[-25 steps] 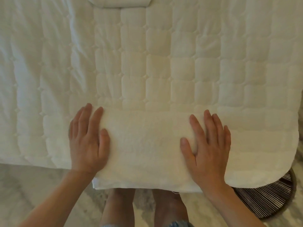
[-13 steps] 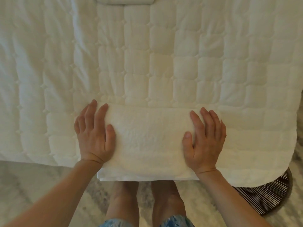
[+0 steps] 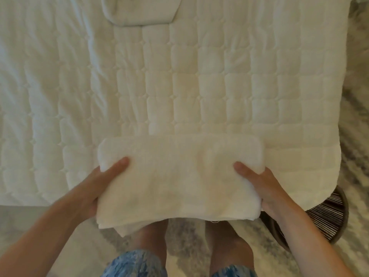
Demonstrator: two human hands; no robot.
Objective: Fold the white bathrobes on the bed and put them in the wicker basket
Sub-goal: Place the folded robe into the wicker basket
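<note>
White terry cloth, folded into a thick rectangle: the bathrobe (image 3: 177, 176) is at the near edge of the bed (image 3: 199, 86), and its near layers already hang past that edge above the person's legs (image 3: 151, 234). The left hand (image 3: 93, 188) grips its left end and the right hand (image 3: 269, 190) its right end. Each thumb lies on top and the fingers are tucked out of sight beneath, so the hands are well apart with the whole bundle between them.

Half a second ago both palms lay flat on top, pressing the fold down. Now they have slid out to the ends and taken hold, and the near left corner sags (a loose layer droops below the rest there). From this angle I cannot tell whether the far edge is clear of the quilt yet. I judge the folding of this robe done and the carry begun.

The wicker basket (image 3: 329, 216) stands on the floor (image 3: 30, 220) to the near right, half hidden under the bed's corner. The next move calls for a swing right and down, with both ends kept pinched so the layers do not slide apart. At the far edge of the bed lies another white folded bundle (image 3: 139, 11), still to be put away.
</note>
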